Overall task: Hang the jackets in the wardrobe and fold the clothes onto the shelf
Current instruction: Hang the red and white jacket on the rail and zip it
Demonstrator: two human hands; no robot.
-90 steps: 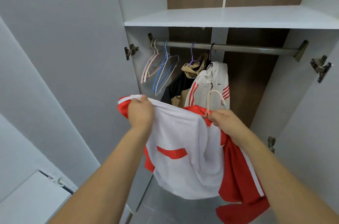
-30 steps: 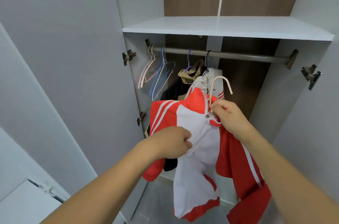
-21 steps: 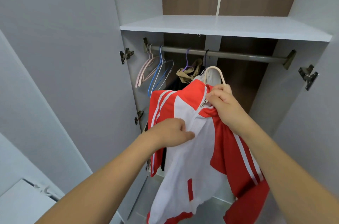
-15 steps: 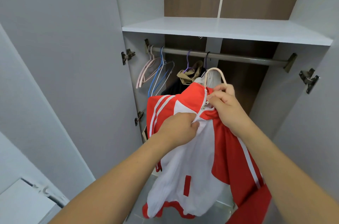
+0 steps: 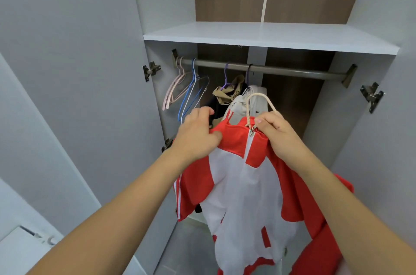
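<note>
The wardrobe [image 5: 382, 117] stood open, its shelf [image 5: 270, 35] above the rail [image 5: 292, 72]. A red-and-white jacket [image 5: 245, 184] hung below the rail in both hands. The left hand [image 5: 198, 137] pinched its shoulder; the right hand [image 5: 276, 132] curled around the collar and the beige hanger [image 5: 258, 99].

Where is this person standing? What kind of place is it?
Probably a home bedroom or closet area, at an open built-in wardrobe: a metal hanging rail with empty hangers and hung clothes, and a white shelf above it.
</note>
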